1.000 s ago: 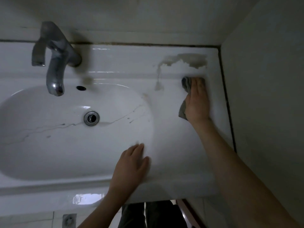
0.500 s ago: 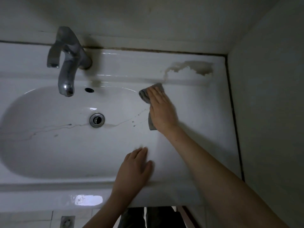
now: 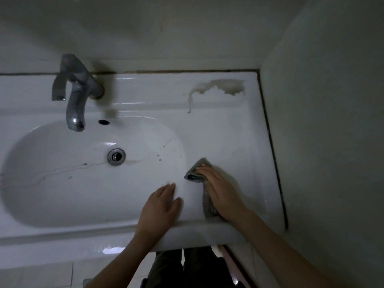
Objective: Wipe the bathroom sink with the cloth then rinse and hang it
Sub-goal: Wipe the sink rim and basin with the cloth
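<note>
since the earlier frame the cloth point(image 3: 200, 173) has come down from the back of the sink deck, near the stain, to the front right part of the deck, just right of the basin's right rim; the right hand point(image 3: 221, 192) has come with it, while the left hand point(image 3: 161, 206) has stayed about where it was. the cloth is grey and bunched, its folded end poking out past the fingertips toward the basin, and a strip of it trails back under the palm to the front edge of the sink point(image 3: 239, 142). the right hand lies flat on top of it, fingers stretched and pressing it onto the white surface rather than gripping it in a fist. the left hand is just beside it, apart from the cloth, spread flat and empty on the front rim where the basin curves round, fingers reaching toward the bowl. in the bowl thin dark streaks run left and right of the metal drain point(image 3: 116, 156), with a few specks near the right wall. the overflow hole point(image 3: 104, 122) sits above it, and the chrome faucet point(image 3: 75, 94) rises at the back left, its spout over the basin. a pale, ragged stain point(image 3: 224, 87) marks the back right corner of the deck, with a thin run trailing down from its left end. walls close the sink in at the back and the right
</note>
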